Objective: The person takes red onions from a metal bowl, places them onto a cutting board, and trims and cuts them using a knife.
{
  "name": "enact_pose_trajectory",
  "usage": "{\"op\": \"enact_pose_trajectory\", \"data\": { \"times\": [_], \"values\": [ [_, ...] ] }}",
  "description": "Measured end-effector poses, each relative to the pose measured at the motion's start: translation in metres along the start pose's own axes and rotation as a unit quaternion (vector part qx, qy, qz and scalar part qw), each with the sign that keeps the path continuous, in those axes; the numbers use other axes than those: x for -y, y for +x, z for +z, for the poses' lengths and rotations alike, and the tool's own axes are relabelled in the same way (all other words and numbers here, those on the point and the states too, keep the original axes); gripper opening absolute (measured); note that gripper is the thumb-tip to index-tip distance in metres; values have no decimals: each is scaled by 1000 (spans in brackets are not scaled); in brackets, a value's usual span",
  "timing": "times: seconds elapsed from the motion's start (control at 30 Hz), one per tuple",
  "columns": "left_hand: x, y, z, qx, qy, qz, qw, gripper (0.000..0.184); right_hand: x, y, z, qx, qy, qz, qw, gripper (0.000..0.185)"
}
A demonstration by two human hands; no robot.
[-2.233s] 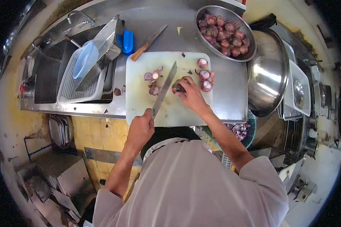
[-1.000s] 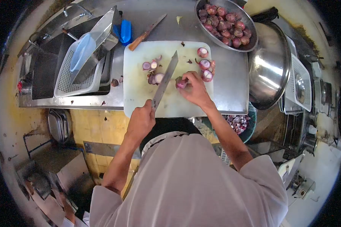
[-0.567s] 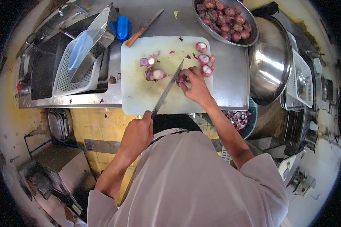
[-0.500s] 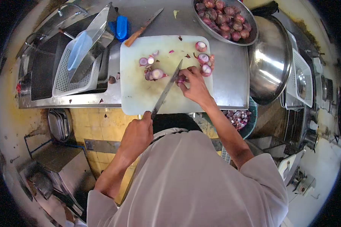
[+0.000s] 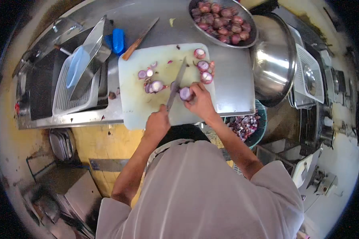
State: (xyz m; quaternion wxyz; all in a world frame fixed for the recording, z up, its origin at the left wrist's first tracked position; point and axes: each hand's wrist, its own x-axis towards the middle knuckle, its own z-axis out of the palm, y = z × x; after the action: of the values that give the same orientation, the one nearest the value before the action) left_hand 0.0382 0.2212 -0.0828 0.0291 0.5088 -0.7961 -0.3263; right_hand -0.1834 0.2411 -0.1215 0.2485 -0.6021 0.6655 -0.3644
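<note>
My left hand (image 5: 157, 124) is closed round the handle of a long knife (image 5: 177, 81), its blade slanting up and right over the white cutting board (image 5: 135, 107). Right of the blade, my right hand (image 5: 200, 100) pinches a red onion (image 5: 185, 94) whose pale cut face shows. Cut ends and skin bits (image 5: 156, 86) lie on the left part of the board. Several topped onions (image 5: 202, 66) stand near its right edge.
A steel bowl of whole red onions (image 5: 223, 24) sits at the back right, beside a large steel pot (image 5: 272, 59). A wooden-handled knife (image 5: 141, 38) and a blue object (image 5: 118, 41) lie behind the board. A tub of cut onions (image 5: 259, 129) is below the counter's right edge.
The onion in my right hand now shows a flat cut face, with a trimmed piece by the blade. The knife has pulled a little left of the onion. The whole view has shifted.
</note>
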Motion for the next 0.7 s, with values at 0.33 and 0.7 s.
{"op": "enact_pose_trajectory", "data": {
  "times": [0.33,0.7],
  "values": [
    [15,-18,-24,15,-96,-66,993,20,-19,-2,-65,-163,-135,-12,977,37],
    [38,-11,-30,0,-233,-101,967,14,-159,268,-139,-174,-232,-49,956,58]
  ]
}}
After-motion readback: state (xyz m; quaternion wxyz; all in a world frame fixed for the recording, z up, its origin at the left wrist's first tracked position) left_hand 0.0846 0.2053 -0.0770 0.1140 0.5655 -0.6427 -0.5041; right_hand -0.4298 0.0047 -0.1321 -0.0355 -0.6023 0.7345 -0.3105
